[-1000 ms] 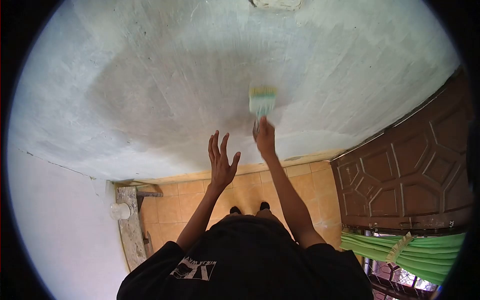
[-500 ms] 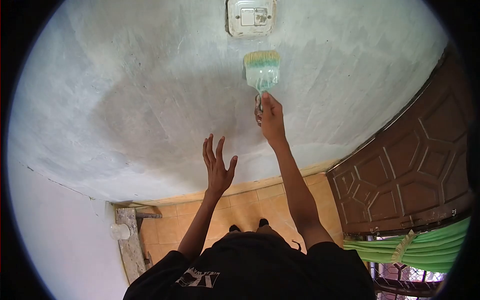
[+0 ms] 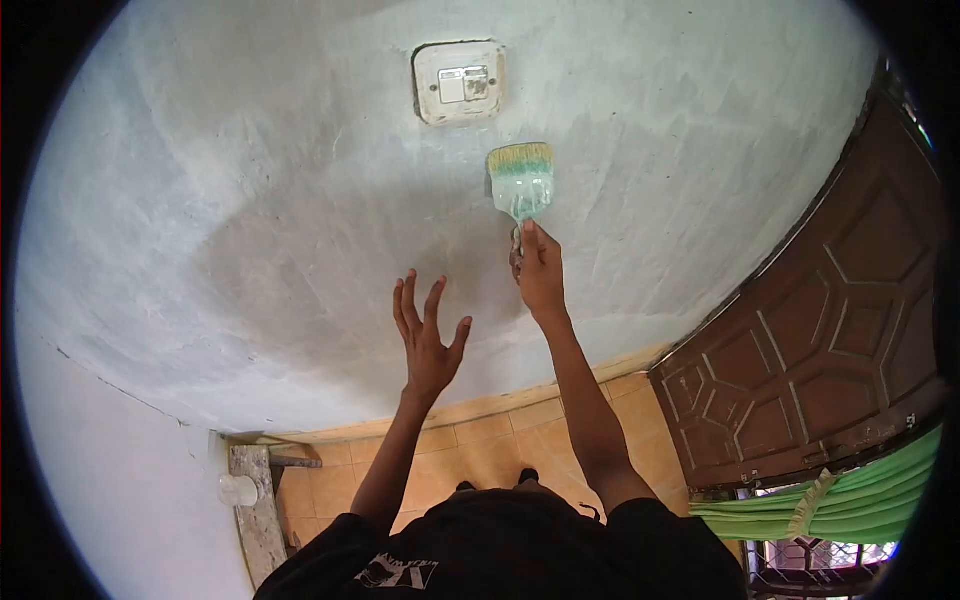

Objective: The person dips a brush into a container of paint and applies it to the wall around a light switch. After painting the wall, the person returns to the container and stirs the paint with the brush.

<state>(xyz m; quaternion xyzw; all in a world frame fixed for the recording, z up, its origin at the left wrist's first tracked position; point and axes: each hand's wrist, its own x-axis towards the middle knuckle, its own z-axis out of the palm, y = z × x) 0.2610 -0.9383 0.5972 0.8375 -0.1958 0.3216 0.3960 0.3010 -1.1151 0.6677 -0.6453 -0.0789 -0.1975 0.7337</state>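
A wide paintbrush [image 3: 523,180] with pale bristles and a green-smeared, whitish ferrule points up the wall [image 3: 330,180]. My right hand [image 3: 540,270] grips its handle, thumb along the front and fingers curled behind. The bristle tips lie close over the wall surface, just below and right of a white light switch [image 3: 463,85]. To the left, my left hand [image 3: 428,345] is raised with its fingers spread, holding nothing. Patchy grey and whitish areas cover the wall, and a shadow falls on it behind my left hand.
A brown panelled door [image 3: 800,350] stands on the right, with a tied green curtain [image 3: 860,490] below it. At lower left a worn wooden bench [image 3: 258,530] carries a translucent container [image 3: 238,490]. Orange floor tiles [image 3: 480,430] run along the wall's base.
The view has tilted up and turned, so the light switch sits lower and further left. The brush and right hand appear lower in the frame; the left hand stays spread.
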